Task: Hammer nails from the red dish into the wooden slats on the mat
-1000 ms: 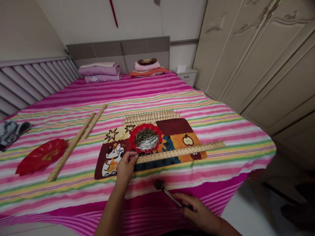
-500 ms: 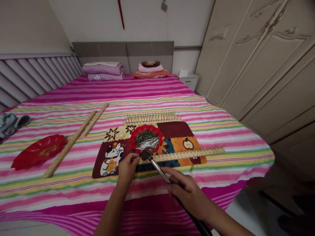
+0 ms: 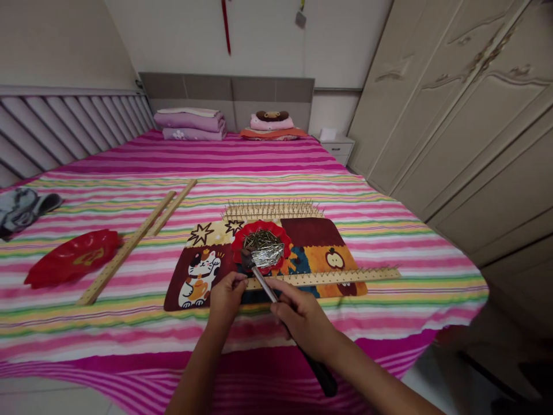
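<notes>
Wooden strip (image 3: pixel 328 278) lying across the patterned mat (image 3: pixel 309 230), from the fingertips of the left hand (image 3: pixel 225 297) out past the right hand (image 3: pixel 305 317). Left fingers pinched narrow at its end; cannot tell whether around a nail. Right hand wrapped around a hammer (image 3: pixel 265 283), head above the left fingertips. Red bowl (image 3: pixel 285 235) of loose nails (image 3: pixel 265 248) just beyond both hands.

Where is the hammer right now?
In the head view, the hammer is at lower centre, in the right hand, its head overlapping the lower-left edge of the nail bowl.
</notes>
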Motion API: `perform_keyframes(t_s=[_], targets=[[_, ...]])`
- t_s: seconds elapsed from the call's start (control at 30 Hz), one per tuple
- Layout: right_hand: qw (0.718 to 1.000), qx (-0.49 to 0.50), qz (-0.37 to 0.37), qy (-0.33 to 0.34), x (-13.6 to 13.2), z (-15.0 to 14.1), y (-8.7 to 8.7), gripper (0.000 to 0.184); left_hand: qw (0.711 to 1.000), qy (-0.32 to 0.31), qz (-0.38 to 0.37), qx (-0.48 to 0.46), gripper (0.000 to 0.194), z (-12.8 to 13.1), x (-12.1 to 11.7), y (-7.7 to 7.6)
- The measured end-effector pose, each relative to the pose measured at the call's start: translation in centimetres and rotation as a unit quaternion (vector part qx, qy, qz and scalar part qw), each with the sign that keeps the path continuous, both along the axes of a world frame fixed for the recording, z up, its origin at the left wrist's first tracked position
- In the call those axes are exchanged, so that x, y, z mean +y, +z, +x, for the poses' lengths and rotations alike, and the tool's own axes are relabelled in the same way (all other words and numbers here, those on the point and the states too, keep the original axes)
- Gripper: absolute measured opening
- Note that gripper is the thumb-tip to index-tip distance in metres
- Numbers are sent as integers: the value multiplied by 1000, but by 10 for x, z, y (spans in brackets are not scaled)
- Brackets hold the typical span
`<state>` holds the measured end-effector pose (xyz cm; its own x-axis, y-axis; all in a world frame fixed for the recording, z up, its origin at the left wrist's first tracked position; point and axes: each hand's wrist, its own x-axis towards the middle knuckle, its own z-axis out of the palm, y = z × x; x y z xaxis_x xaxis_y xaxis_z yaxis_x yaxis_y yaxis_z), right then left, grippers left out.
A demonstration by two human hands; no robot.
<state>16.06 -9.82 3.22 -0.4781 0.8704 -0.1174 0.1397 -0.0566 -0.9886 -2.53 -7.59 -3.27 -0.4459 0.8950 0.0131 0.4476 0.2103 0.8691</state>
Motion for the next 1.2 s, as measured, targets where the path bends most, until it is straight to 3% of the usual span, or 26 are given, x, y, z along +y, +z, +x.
perform_keyframes(t_s=[0.13,0.23,0.43,0.57,0.73,0.87,1.0,1.1,1.2], targets=[[999,36,27,-9,-10,11,9,49,1000,-1,-6,6,10,1,0,2],[999,39,16,-2,-20,27,5,46,1000,-5,-12,2,10,0,0,2],[994,21,-90,66,-46,69,-31,46,994,-44,-22,-99,26,-14,2,-1],[990,-8,-135,38,-59,80,-50,48,993,-36,-31,-106,33,-25,2,0],[987,-27,-150,42,-57,81,-64,53,1000,24,0,14,29,-27,7,13],[984,-23,-170,44,-57,80,-85,53,981,-90,40,167,18,-13,31,27],[984,27,-175,30,-60,79,-102,51,932,-175,-37,315,14,4,60,32],[980,69,-183,21,-62,78,-107,51,904,-182,-111,372,13,14,74,31],[977,81,-196,7,-63,77,-113,51,898,-173,-152,374,13,19,82,31]])
